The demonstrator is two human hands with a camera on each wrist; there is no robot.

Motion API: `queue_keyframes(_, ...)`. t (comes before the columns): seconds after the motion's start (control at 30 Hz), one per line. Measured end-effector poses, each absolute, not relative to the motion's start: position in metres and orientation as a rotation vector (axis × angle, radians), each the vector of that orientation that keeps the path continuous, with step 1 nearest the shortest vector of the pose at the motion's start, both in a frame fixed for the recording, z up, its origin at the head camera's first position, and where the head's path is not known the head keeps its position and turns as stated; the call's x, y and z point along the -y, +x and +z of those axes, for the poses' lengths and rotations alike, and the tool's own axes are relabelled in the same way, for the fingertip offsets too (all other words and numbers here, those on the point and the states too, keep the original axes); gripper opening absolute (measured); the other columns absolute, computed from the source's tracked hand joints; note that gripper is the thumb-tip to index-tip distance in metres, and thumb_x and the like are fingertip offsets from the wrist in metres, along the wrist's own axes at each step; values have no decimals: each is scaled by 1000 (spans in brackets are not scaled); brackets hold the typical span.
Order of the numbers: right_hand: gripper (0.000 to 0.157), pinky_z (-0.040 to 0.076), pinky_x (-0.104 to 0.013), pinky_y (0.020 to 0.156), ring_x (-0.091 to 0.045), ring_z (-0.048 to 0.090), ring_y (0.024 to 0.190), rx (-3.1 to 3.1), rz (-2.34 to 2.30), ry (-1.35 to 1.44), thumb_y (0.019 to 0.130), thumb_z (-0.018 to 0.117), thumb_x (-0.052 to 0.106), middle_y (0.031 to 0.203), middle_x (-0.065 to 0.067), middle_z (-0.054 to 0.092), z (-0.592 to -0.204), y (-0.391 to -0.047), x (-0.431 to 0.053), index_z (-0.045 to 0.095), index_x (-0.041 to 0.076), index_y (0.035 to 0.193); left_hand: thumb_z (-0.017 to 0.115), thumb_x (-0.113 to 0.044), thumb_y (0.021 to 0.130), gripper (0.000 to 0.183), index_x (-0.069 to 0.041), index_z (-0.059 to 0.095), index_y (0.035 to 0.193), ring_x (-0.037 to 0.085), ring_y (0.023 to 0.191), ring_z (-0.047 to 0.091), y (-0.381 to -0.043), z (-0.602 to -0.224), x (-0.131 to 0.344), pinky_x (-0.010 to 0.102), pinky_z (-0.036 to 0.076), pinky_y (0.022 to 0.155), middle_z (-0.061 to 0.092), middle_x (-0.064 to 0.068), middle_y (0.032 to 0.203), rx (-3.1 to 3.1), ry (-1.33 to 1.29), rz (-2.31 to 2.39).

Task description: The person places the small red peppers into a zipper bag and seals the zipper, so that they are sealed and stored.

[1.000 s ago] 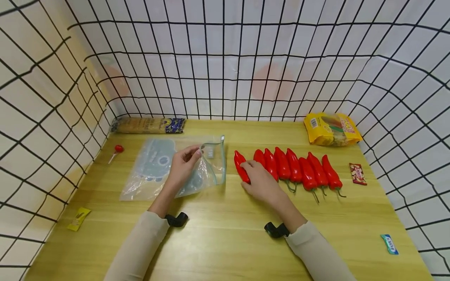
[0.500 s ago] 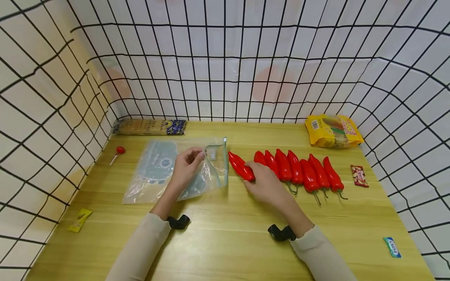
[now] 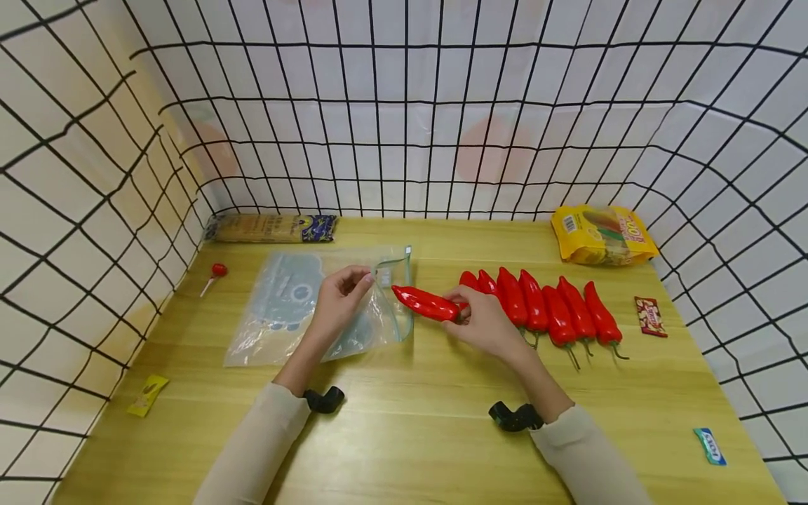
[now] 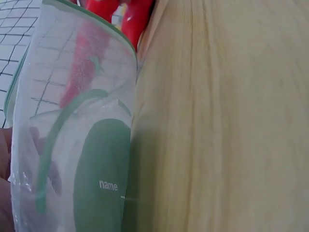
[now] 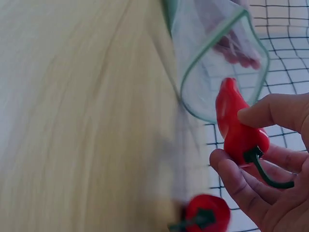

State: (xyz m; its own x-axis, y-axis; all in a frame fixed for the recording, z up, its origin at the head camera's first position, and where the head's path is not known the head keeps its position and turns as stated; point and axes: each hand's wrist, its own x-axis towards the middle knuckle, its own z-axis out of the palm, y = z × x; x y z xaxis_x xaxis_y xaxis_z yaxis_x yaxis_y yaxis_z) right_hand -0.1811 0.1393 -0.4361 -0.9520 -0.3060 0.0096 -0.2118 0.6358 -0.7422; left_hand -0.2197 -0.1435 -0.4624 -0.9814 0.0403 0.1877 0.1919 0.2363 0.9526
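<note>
My right hand [image 3: 485,324] grips a glossy red chili pepper [image 3: 424,303] near its green-stemmed end, with the thumb on one side and fingers beneath in the right wrist view. The pepper's tip points left, right at the mouth of a clear zip bag [image 3: 265,344] with a blue-green print. My left hand [image 3: 341,298] pinches the upper edge of that bag and its mouth gapes toward the pepper. The left wrist view shows a red pepper shape through the bag film [image 4: 58,63]. Right of the right hand lies a row of several more red peppers [image 3: 535,301].
At the back left lies a pack of noodles [image 3: 265,228]; a yellow packet [image 3: 602,235] is back right. A lollipop [image 3: 217,270] and a yellow sachet [image 3: 148,395] lie left, a red sachet [image 3: 650,317] and a blue-white one [image 3: 710,446] right. Black wire mesh [image 3: 404,140] surrounds the table.
My right hand has picked the leftmost pepper up from the table and turned it so that its tip points left at the bag's mouth. The left hand keeps its hold on the bag.
</note>
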Motion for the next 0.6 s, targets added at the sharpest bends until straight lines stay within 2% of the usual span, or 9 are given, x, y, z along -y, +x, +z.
queue_keyframes(0.33,33,57,-33,80,-19,67,89,-2650,-1327,-399,84,75,15,114,-4,66,-457,-200,-102,64,13,116,66,-32,93,24,-12,70,106,16,82,61,-218,-464,138,23,53,69,70,7,97,2385,-238,-1900)
queue_keyframes(0.47,39,56,-36,89,-21,67,102,-2604,-1363,-397,86,73,15,122,-5,64,-465,-207,-93,59,10,122,65,-30,94,21,-13,69,106,17,83,62,-217,-468,135,24,54,68,69,8,97,2412,-211,-1905)
queue_keyframes(0.6,48,51,-42,98,-24,62,113,-2626,-1370,-388,88,72,22,129,-7,60,-465,-208,-96,55,11,131,64,-24,95,22,-8,69,109,23,84,62,-216,-466,134,21,50,68,70,13,98,2421,-215,-1871)
